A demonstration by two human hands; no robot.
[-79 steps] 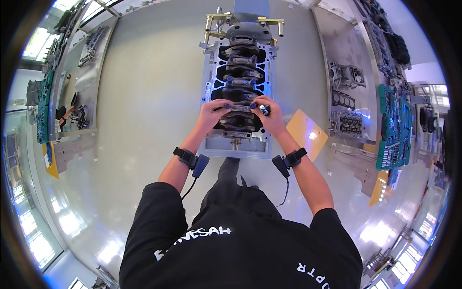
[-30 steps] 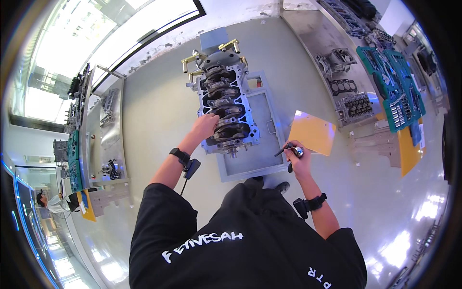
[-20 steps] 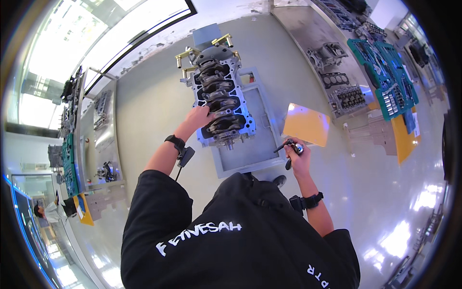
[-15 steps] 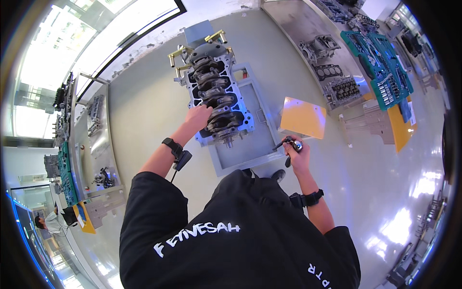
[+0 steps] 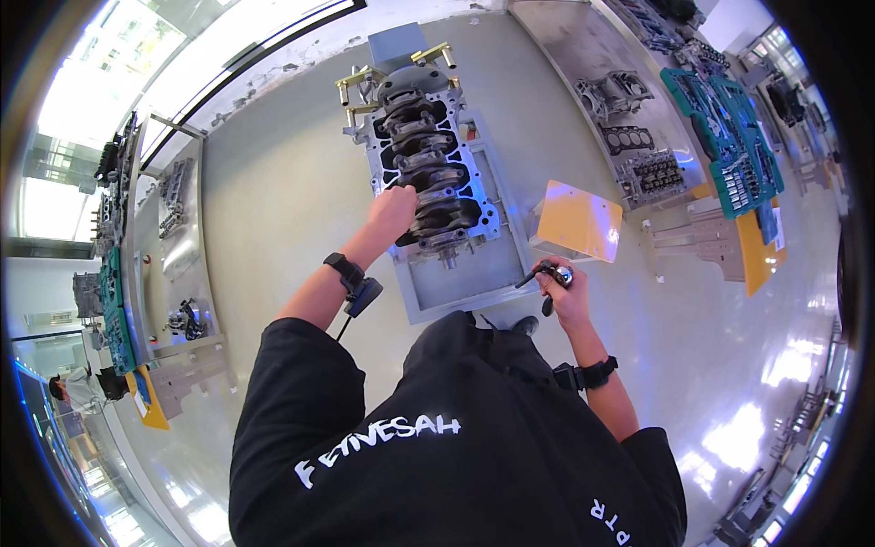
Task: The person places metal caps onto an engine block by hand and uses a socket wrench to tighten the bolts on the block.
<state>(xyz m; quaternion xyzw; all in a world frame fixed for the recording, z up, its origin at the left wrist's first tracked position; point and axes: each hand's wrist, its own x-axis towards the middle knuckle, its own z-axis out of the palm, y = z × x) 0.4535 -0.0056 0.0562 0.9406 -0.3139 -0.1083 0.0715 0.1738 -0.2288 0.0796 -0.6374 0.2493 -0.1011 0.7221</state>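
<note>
An engine block (image 5: 488, 219) stands in front of me with its crankshaft (image 5: 428, 160) exposed along the middle. At the block's near left side is my left hand (image 5: 393, 211), its fingers curled down by the crankshaft. The fingertips are hidden, so what they grip cannot be made out. My right hand (image 5: 567, 299) is closed around a ratchet wrench (image 5: 563, 274) with a shiny round head and dark shaft. It is held to the right of the block, apart from it.
Beneath the block is a grey stand with a tray (image 5: 437, 305). An orange-yellow panel (image 5: 580, 221) stands to its right. Metal benches on both sides carry engine parts (image 5: 654, 173) and green tool cases (image 5: 725, 137). Another person (image 5: 77, 390) is far left.
The view has shifted slightly, so the block appears farther right. My left hand stays at the block's near left side, and my right hand still holds the ratchet wrench.
</note>
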